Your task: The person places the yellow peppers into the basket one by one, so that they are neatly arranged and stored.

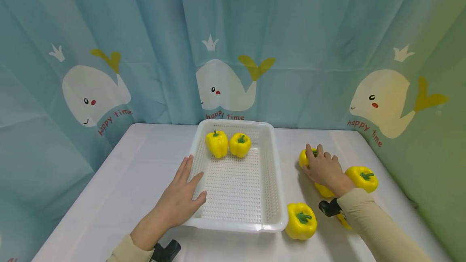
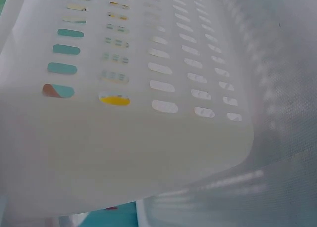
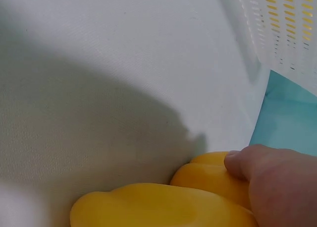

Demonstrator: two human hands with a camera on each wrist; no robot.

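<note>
- The right hand (image 1: 325,169) grasps a yellow bell pepper (image 1: 303,158) on the table, to the right of the basket; the fingers reach over its top, and in the right wrist view the thumb (image 3: 245,162) presses its side.
- The left hand (image 1: 178,203) grasps nothing: its fingers are spread and extended at the left rim of the white plastic basket (image 1: 233,225), with the thumb over the inside.
- Two yellow bell peppers, a left one (image 1: 217,145) and a right one (image 1: 240,146), sit side by side at the far end of the basket, green stems up.
- The near pepper (image 1: 301,222) stands on the table just beside the basket's near right corner; whether they touch is unclear.
- The far-right pepper (image 1: 364,179) lies tilted beyond the right wrist, its stem turned to the right.
- A partly covered pepper (image 1: 323,190) shows beneath the right hand, and a mostly hidden pepper (image 1: 344,221) peeks out beside the beige right sleeve (image 1: 375,221).
- A white table (image 1: 153,157) carries everything, backed by a blue curtain (image 1: 309,23) printed with white whales and "happy time".
</note>
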